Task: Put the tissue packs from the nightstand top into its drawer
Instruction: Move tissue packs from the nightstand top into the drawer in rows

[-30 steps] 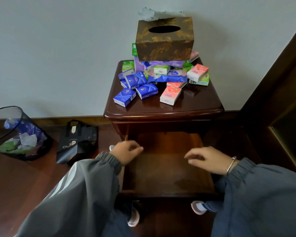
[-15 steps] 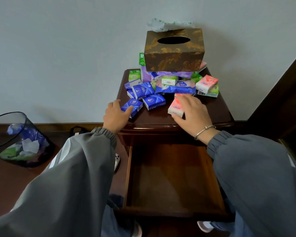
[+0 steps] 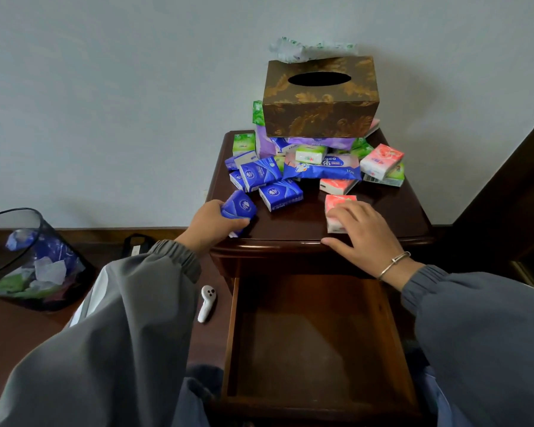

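Tissue packs (image 3: 293,177) lie heaped on the nightstand (image 3: 383,220) top, several partly buried under a brown tissue box (image 3: 319,101) — blue, pink, green and purple wrappers, their print too small to read. Left hand (image 3: 211,223) is clenched around a blue pack (image 3: 239,208) at the front left edge. Right hand (image 3: 356,232) lies fingers-down over a pink pack (image 3: 336,206), hiding its near half — whether it grips, I cannot tell. Below, the drawer (image 3: 389,334) stands pulled out, its front cut off by grey sleeves (image 3: 105,349).
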